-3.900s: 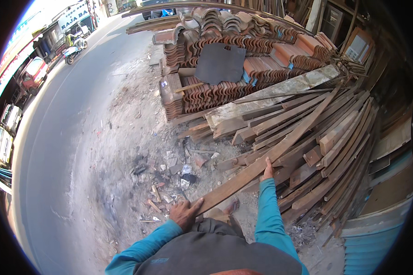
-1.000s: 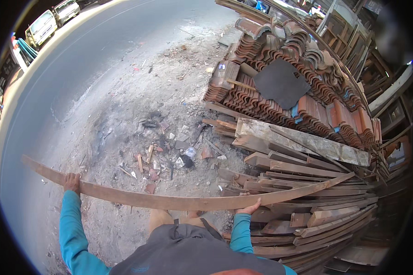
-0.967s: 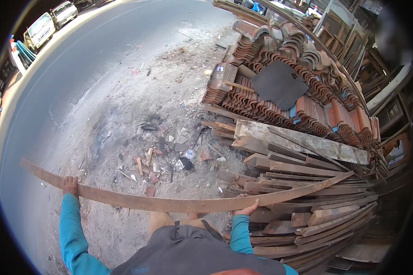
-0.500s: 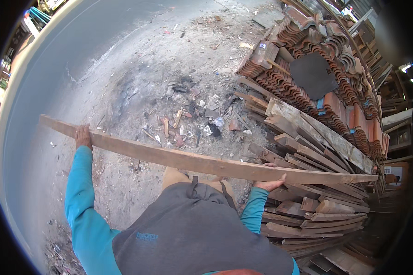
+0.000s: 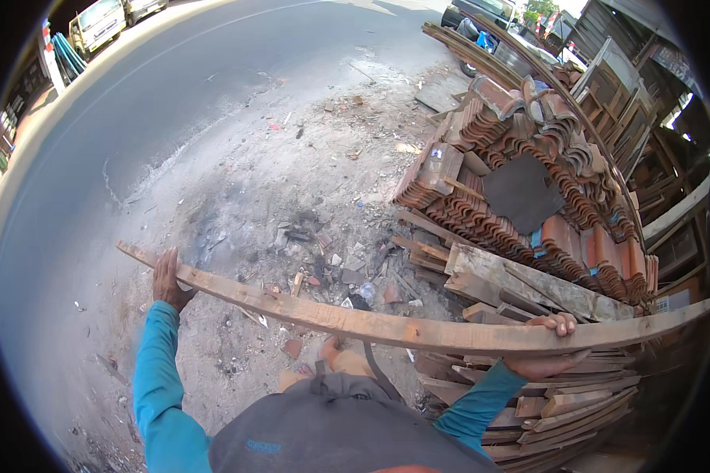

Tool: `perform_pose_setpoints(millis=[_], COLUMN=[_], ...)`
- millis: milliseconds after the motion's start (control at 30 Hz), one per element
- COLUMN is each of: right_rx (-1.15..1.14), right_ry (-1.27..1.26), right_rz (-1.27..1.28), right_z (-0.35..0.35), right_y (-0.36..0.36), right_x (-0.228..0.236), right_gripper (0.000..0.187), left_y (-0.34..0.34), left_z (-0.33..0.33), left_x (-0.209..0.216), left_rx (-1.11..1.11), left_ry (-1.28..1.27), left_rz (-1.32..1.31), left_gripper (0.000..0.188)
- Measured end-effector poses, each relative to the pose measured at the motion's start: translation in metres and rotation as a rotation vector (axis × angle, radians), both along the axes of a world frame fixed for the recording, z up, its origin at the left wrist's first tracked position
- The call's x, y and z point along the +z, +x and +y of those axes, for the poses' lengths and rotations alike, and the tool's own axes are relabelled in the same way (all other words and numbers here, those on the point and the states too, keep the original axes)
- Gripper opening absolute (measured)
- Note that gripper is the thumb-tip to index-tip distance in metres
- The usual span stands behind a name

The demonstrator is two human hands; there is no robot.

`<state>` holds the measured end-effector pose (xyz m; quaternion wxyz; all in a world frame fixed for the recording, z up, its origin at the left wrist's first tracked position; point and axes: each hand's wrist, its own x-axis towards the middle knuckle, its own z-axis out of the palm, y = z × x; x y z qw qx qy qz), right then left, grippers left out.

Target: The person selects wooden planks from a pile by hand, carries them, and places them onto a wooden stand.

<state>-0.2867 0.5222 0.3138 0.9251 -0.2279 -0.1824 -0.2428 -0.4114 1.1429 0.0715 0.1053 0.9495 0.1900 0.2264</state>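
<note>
A plank [image 5: 418,331] runs crosswise in front of the person, held off the ground, with the left hand [image 5: 166,277] near its left end and the right hand [image 5: 546,347] under it toward the right. Beyond its middle, rubble [image 5: 331,264] lies on the ground [image 5: 237,173]. To the right sits a timber pile [image 5: 528,394], with stacked tiles [image 5: 528,197] behind it. The road [image 5: 95,142] lies far left, with vehicles [image 5: 102,20] at its far edge.

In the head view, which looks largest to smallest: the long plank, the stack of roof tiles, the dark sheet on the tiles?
1. Stack of roof tiles, widest area.
2. Long plank, longest, but thin and nearer the camera, so unsure.
3. Dark sheet.
</note>
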Motion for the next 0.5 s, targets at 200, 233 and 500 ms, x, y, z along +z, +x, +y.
perform_pose_setpoints(millis=[200, 233, 500], right_rx=[0.255, 0.260, 0.405], right_ry=[-0.019, -0.014, 0.010], right_rz=[-0.385, -0.391, -0.596], right_z=[0.039, 0.041, 0.097], right_y=[0.082, 0.101, 0.203], right_x=[0.067, 0.071, 0.097], right_gripper=[0.033, 0.033, 0.011], left_y=[0.111, 0.126, 0.270], left_z=[-0.004, 0.002, 0.042], left_x=[-0.015, -0.021, -0.039], left_rx=[0.012, 0.017, 0.061], left_ry=[-0.089, -0.085, -1.255], left_rz=[-0.211, -0.216, -0.729], left_gripper=[0.088, 0.088, 0.055])
